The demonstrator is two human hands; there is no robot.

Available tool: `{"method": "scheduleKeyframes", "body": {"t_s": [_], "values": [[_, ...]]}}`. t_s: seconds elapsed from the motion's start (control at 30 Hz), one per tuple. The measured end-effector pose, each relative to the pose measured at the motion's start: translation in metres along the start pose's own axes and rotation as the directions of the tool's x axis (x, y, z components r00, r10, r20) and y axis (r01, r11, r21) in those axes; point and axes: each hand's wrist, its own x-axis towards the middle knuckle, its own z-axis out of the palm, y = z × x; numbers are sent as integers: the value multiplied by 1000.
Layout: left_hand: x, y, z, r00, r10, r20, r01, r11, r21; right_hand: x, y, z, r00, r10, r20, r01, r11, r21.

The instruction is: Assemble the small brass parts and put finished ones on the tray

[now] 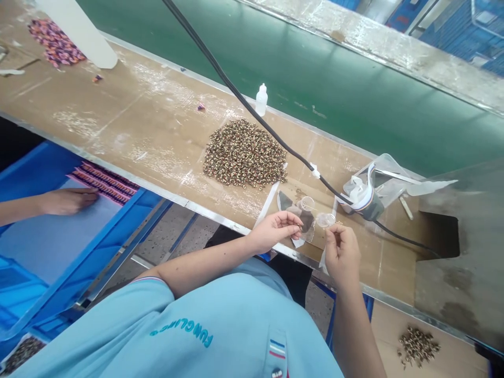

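My left hand (277, 231) is closed in a pinch on a small brown-and-gold piece (300, 227), held just over the table's front edge. To its right, my right hand (343, 253) has its thumb and fingertips pressed together; whatever they hold is too small to make out. Just beyond the right fingertips sits a shallow transparent round dish (325, 220). A second transparent round dish (307, 203) lies farther back, beside a dark stained patch on the tabletop. Behind my left hand is a large heap of small brown-and-gold pieces (244, 153).
A small white dropper bottle (261, 101) stands behind the heap. A black cable (236, 89) hangs across the view to a plastic bag (360, 191). Another person's hand (71, 201) rests in a blue crate (98, 252) at left. A smaller heap (418, 346) lies lower right.
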Motion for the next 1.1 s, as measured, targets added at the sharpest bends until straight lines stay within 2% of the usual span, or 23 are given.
{"method": "scheduleKeyframes", "body": {"t_s": [0.2,0.43,0.67,0.87,1.1], "values": [[-3,1,0,993,-119,2,119,989,-92,-11,-10,14,999,-5,41,1,995,97],[-4,3,-1,983,-183,16,184,978,-100,-12,-17,21,997,-28,77,19,994,109],[-5,2,-1,986,-168,13,169,979,-113,-13,-14,20,999,-7,45,1,991,134],[-6,3,2,984,-173,-31,167,973,-158,-13,-14,19,998,47,38,-52,987,151],[-5,2,3,987,-151,-48,142,978,-152,-12,-17,18,999,13,32,-17,991,135]]}}
